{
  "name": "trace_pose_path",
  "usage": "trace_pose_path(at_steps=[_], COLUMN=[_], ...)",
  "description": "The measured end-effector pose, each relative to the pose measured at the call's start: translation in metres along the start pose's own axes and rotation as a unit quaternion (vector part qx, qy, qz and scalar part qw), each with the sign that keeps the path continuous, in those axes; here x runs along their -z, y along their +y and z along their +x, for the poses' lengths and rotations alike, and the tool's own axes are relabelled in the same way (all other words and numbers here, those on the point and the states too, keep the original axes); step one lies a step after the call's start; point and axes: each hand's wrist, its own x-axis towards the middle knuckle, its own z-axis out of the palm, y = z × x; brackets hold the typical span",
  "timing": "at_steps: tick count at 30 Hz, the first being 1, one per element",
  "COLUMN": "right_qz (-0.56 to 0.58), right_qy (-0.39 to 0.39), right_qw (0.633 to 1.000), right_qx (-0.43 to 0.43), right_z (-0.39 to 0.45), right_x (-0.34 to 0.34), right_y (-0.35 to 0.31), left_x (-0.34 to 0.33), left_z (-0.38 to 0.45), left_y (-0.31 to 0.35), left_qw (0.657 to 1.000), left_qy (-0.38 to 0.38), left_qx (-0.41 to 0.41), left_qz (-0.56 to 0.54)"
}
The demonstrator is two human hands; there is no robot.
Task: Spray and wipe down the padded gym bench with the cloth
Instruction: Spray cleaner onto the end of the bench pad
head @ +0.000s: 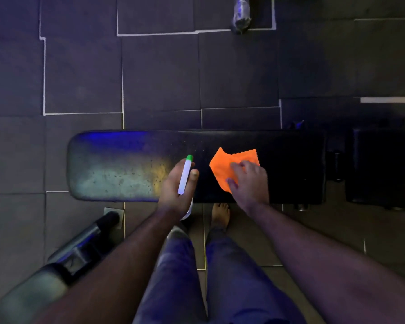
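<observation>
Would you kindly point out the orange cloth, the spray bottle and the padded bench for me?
orange cloth (222, 166): head view, its bare left part.
spray bottle (185, 175): head view, middle of its white trigger.
padded bench (112, 164): head view, worn left end.

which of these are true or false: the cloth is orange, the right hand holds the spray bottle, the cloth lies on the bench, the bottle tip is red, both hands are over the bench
1. The cloth is orange. True.
2. The right hand holds the spray bottle. False: the left hand grips the bottle; the right hand rests on the cloth.
3. The cloth lies on the bench. True: it sits on the dark padded top.
4. The bottle tip is red. False: it is green, on a white body.
5. Both hands are over the bench. True: both are above its near half.
</observation>
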Motion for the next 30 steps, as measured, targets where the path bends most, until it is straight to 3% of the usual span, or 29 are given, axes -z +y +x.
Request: trace_pose_path(at_steps=[2, 4, 9, 11, 14, 16, 20, 24, 30], right_qz=[-0.033, -0.045, -0.077, -0.057, -0.051, -0.073, -0.120, -0.161, -0.194], right_qy=[-0.074, -0.096, -0.026, -0.021, -0.113, -0.174, -0.215, -0.246, -0.240], right_qw=[0.996, 0.994, 0.996, 0.997, 0.971, 0.950, 0.920, 0.908, 0.912], right_qx=[0.037, 0.012, -0.033, 0.053, 0.205, 0.247, 0.305, 0.298, 0.271], right_z=[0.004, 0.006, 0.005, 0.005, 0.015, 0.026, 0.041, 0.046, 0.041], right_x=[-0.003, -0.004, 0.001, -0.004, -0.020, -0.034, -0.056, -0.072, -0.087], right_y=[-0.009, -0.019, -0.074, -0.109, -0.164, -0.198, -0.247, -0.270, -0.279], left_x=[0.003, 0.011, 0.041, 0.058, 0.088, 0.108, 0.158, 0.202, 0.233], left_z=[0.003, 0.004, -0.007, -0.018, -0.033, -0.040, -0.055, -0.056, -0.048], left_y=[-0.006, -0.010, -0.016, -0.025, -0.043, -0.059, -0.098, -0.127, -0.149], left_qw=[1.000, 1.000, 0.997, 0.993, 0.978, 0.958, 0.925, 0.889, 0.878], left_qy=[0.013, 0.023, 0.069, 0.096, 0.168, 0.209, 0.260, 0.273, 0.244], left_qx=[0.009, 0.010, 0.039, 0.071, 0.124, 0.194, 0.277, 0.366, 0.411], left_qz=[-0.004, -0.002, -0.013, 0.004, 0.015, -0.027, -0.033, -0.016, 0.000])
